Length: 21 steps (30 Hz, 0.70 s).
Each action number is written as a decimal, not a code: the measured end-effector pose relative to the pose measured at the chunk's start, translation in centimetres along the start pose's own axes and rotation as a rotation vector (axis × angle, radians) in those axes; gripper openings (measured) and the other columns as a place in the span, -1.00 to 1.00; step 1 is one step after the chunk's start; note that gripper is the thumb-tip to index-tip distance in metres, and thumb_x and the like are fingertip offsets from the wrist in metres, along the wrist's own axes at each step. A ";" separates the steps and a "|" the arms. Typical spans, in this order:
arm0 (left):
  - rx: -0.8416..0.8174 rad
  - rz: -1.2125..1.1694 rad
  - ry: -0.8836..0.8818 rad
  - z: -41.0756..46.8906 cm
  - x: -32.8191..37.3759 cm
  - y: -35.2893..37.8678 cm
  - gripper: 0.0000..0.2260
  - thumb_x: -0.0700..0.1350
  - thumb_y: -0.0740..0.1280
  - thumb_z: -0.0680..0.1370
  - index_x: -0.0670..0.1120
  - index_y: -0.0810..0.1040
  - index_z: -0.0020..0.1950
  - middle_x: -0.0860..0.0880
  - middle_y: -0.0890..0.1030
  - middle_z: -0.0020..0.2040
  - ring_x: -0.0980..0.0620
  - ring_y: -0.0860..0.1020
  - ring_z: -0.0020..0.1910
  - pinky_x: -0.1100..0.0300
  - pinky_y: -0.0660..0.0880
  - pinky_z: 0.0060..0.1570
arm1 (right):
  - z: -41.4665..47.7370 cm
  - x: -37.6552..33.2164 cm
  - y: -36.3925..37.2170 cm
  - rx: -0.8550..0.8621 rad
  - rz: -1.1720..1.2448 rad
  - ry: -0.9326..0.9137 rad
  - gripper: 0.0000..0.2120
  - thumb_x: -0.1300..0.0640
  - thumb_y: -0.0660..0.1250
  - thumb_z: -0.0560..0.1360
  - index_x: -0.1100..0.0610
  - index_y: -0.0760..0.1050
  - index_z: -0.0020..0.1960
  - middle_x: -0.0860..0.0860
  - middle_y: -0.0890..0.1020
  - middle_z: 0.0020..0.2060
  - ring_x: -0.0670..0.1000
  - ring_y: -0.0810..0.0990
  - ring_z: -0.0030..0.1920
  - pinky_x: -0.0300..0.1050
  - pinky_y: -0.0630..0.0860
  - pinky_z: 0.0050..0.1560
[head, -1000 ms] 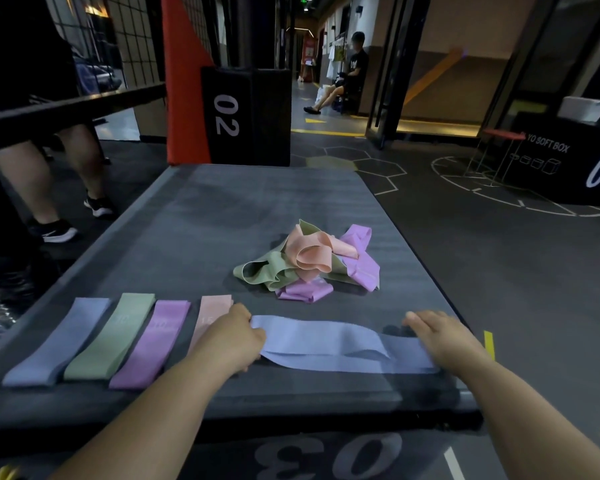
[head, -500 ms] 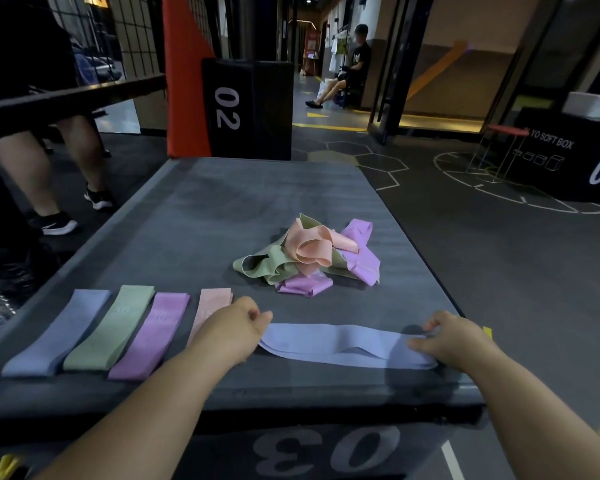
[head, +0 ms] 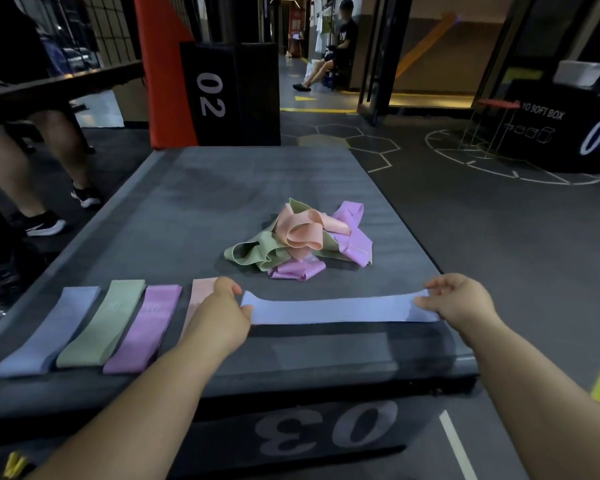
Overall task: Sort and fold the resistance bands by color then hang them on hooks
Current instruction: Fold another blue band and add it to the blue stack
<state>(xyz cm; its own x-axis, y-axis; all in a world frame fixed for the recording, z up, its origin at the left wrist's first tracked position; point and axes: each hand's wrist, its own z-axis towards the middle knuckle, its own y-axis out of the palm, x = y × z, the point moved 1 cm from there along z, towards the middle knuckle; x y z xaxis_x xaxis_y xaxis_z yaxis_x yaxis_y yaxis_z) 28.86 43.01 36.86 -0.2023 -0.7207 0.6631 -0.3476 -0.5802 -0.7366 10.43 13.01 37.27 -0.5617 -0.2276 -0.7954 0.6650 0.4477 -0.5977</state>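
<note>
1. Four flat fabric bands lie side by side at the lower left of the frame on the dark grey padded bench (head: 291,181) marked "03". They are a periwinkle folded band (head: 45,336), a sage green folded band (head: 101,323), a purple folded band (head: 142,329) and a pale pink folded band (head: 201,292), each just beside the next and slanting toward the upper right.
2. At lower centre-left, the left hand (head: 222,306) covers the near part of the pale pink folded band. Its thumb and fingers pinch the left end of the long periwinkle resistance band (head: 333,309).
3. That long band runs flat and straight across the lower centre, near the bench's front edge, from one hand to the other. A shadow lies under it, and whether it touches the surface cannot be told.
4. Above it, at the centre of the frame, sits a loose heap of tangled bands (head: 302,237): green at the left, peach-pink on top, purple at the right and front. The heap is apart from the long band.
5. At lower right, the right hand (head: 458,299) pinches the band's right end, with the thumb on the fabric and the fingers curled.
6. Beyond the bench, from left to right, are a standing person's bare legs (head: 32,168), a black box marked 02 (head: 229,95), a seated person (head: 333,53) and a black box marked 04 (head: 568,133).
</note>
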 end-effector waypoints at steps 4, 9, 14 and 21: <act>0.013 0.068 0.019 -0.1 0.1 0.2 -0.82 -0.06 0.25 0.58 0.01 0.28 0.11 -0.02 0.55 -0.17 -0.07 0.56 -0.13 0.07 0.51 -0.10 | -0.2 0.1 0.4 -0.016 -0.034 -0.021 -0.70 0.25 0.55 0.34 0.16 0.56 0.03 0.04 0.61 -0.15 0.06 0.57 -0.09 -0.14 0.43 -0.02; 0.026 0.212 0.089 -1.1 0.9 -0.1 -0.83 -0.08 0.22 0.57 -0.03 0.27 0.11 0.02 0.50 -0.19 -0.07 0.53 -0.14 0.09 0.45 -0.16 | -1.2 -0.2 1.3 -0.035 -0.279 -0.112 -0.73 0.22 0.47 0.37 0.13 0.56 0.06 -0.02 0.57 -0.18 0.02 0.53 -0.12 -0.20 0.35 -0.13; 0.029 0.232 0.205 -2.2 2.2 0.2 -0.79 -0.05 0.20 0.57 -0.02 0.24 0.15 -0.03 0.58 -0.09 -0.08 0.54 -0.09 0.11 0.38 -0.20 | -3.0 -2.0 1.6 0.009 -0.456 -0.276 -0.81 0.09 0.45 0.41 -0.01 0.56 0.01 -0.02 0.57 0.01 0.02 0.52 0.04 -0.20 0.32 -0.07; -0.030 0.205 0.388 -2.9 4.2 2.8 -0.63 0.04 0.29 0.52 0.04 0.21 0.24 0.02 0.60 0.00 -0.13 0.55 0.04 0.08 0.43 -0.03 | -6.7 -5.0 6.3 -0.467 -0.222 -0.323 -0.79 -0.07 0.35 0.51 0.06 0.63 -0.12 -0.07 0.68 -0.20 -0.03 0.62 -0.10 -0.25 0.49 -0.04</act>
<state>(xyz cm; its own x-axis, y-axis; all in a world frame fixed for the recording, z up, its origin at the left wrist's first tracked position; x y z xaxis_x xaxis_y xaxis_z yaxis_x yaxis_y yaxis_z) 24.41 39.47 37.94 -0.5970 -0.6204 0.5086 -0.2894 -0.4247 -0.8578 14.09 22.76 38.12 -0.4364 -0.5770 -0.6904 0.2220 0.6745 -0.7041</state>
